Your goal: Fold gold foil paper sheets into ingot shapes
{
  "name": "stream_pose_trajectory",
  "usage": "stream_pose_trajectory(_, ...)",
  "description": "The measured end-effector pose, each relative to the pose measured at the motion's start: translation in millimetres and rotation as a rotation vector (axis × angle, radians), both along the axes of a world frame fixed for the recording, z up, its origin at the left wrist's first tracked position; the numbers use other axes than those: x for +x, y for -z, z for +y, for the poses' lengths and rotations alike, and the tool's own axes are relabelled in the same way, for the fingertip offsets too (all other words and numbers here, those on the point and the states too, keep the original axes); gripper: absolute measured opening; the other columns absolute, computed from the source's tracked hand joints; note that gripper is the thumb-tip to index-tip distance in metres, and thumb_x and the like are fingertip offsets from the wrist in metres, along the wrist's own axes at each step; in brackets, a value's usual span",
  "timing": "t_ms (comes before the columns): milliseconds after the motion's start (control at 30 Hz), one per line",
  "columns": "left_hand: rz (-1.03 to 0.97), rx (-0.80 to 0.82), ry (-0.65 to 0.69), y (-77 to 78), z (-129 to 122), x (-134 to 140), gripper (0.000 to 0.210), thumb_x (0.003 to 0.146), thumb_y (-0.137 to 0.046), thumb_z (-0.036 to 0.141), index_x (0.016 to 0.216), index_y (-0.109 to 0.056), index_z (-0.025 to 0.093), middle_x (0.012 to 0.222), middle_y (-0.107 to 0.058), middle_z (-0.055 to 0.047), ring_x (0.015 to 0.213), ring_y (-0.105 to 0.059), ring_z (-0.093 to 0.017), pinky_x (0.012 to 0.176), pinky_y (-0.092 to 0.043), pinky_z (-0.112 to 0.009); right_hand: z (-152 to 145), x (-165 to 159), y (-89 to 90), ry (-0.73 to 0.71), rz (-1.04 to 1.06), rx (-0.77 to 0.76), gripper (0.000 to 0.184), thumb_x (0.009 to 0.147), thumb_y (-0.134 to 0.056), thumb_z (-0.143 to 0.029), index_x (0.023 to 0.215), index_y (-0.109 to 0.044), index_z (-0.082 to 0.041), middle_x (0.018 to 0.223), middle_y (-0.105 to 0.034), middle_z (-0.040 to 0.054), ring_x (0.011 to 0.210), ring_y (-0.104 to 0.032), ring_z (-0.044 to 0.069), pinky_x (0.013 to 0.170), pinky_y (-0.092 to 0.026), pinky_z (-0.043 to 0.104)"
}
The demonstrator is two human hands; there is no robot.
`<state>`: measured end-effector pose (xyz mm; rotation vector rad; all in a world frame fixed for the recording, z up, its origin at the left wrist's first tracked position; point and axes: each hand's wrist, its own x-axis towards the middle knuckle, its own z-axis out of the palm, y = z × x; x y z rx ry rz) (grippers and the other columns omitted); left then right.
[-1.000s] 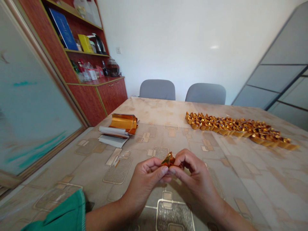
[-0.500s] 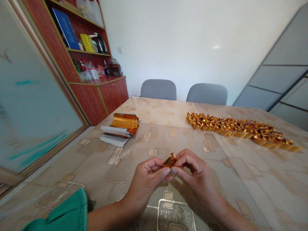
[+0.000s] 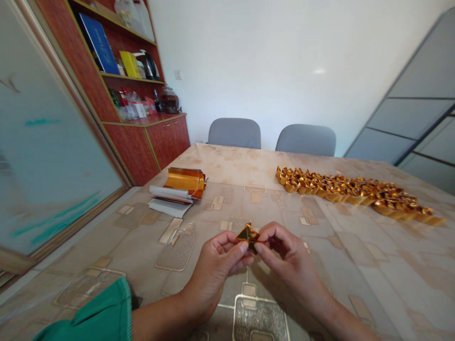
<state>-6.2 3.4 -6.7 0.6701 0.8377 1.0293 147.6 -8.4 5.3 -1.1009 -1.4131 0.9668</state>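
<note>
A small piece of folded gold foil paper (image 3: pixel 248 233) is held up between both hands above the near part of the table. My left hand (image 3: pixel 222 255) pinches its left side between thumb and fingers. On its right side, my right hand (image 3: pixel 282 248) grips it with thumb and forefinger. The fingertips cover its lower edges. A stack of curled gold foil sheets (image 3: pixel 185 181) with pale undersides lies at the left. Many folded gold foil pieces (image 3: pixel 341 187) stand close together in rows at the right.
A patterned cloth covers the table (image 3: pixel 227 161). Two grey chairs (image 3: pixel 234 132) stand behind its far edge. To the left are a red-brown cabinet (image 3: pixel 167 142) and a glass door (image 3: pixel 53 142). A green sleeve (image 3: pixel 99 312) shows at lower left.
The folded foil has opened wider between my fingers and shows more of its faces. Both hands stay in nearly the same place.
</note>
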Motion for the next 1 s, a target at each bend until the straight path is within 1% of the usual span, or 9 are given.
stream_pose_trajectory(100,-0.006,-0.022,0.0,0.8,-0.9,0.5,0.038,0.059,-0.092,0.031,0.076,-0.064,0.013,0.076,-0.069,0.0,0.063,-0.065,-0.008,0.066,-0.056,-0.021,-0.3,-2.3,-0.4,0.02,0.001,-0.009,0.01,0.082,-0.062,-0.024,0.073,-0.057,-0.022,0.072,-0.059,-0.0002,0.067,-0.052,0.015,0.062,-0.041,0.03)
stream_pose_trajectory(200,-0.007,-0.037,-0.027,1.1,-0.7,0.8,0.038,0.058,-0.092,0.031,0.074,-0.062,0.013,0.074,-0.069,0.001,0.063,-0.064,-0.008,0.066,-0.055,-0.021,-0.8,-3.3,-0.6,0.032,0.037,-0.053,0.009,0.079,-0.065,-0.023,0.079,-0.057,-0.022,0.074,-0.057,-0.001,0.069,-0.051,0.015,0.062,-0.041,0.029)
stream_pose_trajectory(300,-0.025,-0.014,-0.042,2.5,-0.4,1.0,0.035,0.06,-0.091,0.029,0.075,-0.063,0.014,0.074,-0.069,0.001,0.067,-0.064,-0.009,0.069,-0.055,-0.02,-0.5,-3.6,0.1,0.042,0.155,-0.105,0.02,0.074,-0.072,-0.026,0.085,-0.055,-0.023,0.075,-0.056,-0.0024,0.067,-0.05,0.014,0.058,-0.04,0.026)
stream_pose_trajectory(433,-0.057,0.013,-0.053,5.9,-1.1,2.2,0.031,0.062,-0.09,0.027,0.074,-0.064,0.014,0.072,-0.069,0.001,0.068,-0.063,-0.009,0.07,-0.053,-0.019,1.2,-5.0,3.1,-0.013,0.234,-0.19,0.022,0.072,-0.073,-0.034,0.076,-0.055,-0.022,0.067,-0.055,-0.0027,0.058,-0.046,0.012,0.051,-0.037,0.025)
stream_pose_trajectory(533,-0.073,-0.004,-0.04,6.7,-1.0,2.9,0.031,0.062,-0.09,0.026,0.073,-0.064,0.014,0.073,-0.069,0.001,0.069,-0.063,-0.009,0.07,-0.053,-0.02,1.5,-6.0,5.4,-0.005,0.22,-0.201,0.021,0.074,-0.071,-0.035,0.072,-0.054,-0.022,0.066,-0.055,-0.0019,0.058,-0.046,0.013,0.053,-0.037,0.026)
stream_pose_trajectory(633,-0.069,-0.004,-0.042,4.7,0.3,1.9,0.031,0.063,-0.089,0.027,0.074,-0.063,0.014,0.076,-0.07,0.0,0.072,-0.065,-0.011,0.074,-0.054,-0.024,0.6,-3.5,4.8,-0.004,0.139,-0.143,0.015,0.077,-0.069,-0.03,0.082,-0.057,-0.022,0.073,-0.058,-0.001,0.065,-0.05,0.015,0.06,-0.041,0.028)
stream_pose_trajectory(733,-0.004,0.021,-0.045,1.9,2.6,0.0,0.032,0.064,-0.087,0.03,0.075,-0.062,0.014,0.074,-0.069,-0.001,0.067,-0.062,-0.01,0.069,-0.052,-0.023,-0.2,3.0,0.3,-0.01,-0.06,-0.012,0.018,0.077,-0.069,-0.021,0.094,-0.06,-0.023,0.084,-0.061,0.0003,0.075,-0.053,0.016,0.069,-0.043,0.031)
stream_pose_trajectory(867,0.061,0.036,-0.033,0.7,4.9,-1.6,0.034,0.064,-0.087,0.033,0.073,-0.06,0.014,0.068,-0.066,0.001,0.059,-0.057,-0.008,0.06,-0.047,-0.019,0.5,10.8,-5.7,-0.053,-0.235,0.063,0.004,0.082,-0.065,-0.019,0.083,-0.062,-0.022,0.08,-0.061,0.0007,0.073,-0.053,0.017,0.066,-0.042,0.031)
stream_pose_trajectory(1000,0.083,0.04,-0.023,0.8,5.6,-2.5,0.035,0.063,-0.087,0.034,0.072,-0.059,0.014,0.068,-0.063,0.002,0.06,-0.056,-0.007,0.06,-0.046,-0.018,3.2,14.7,-8.0,-0.073,-0.306,0.101,0.008,0.083,-0.064,-0.02,0.076,-0.06,-0.022,0.076,-0.059,-0.0001,0.07,-0.053,0.016,0.063,-0.04,0.029)
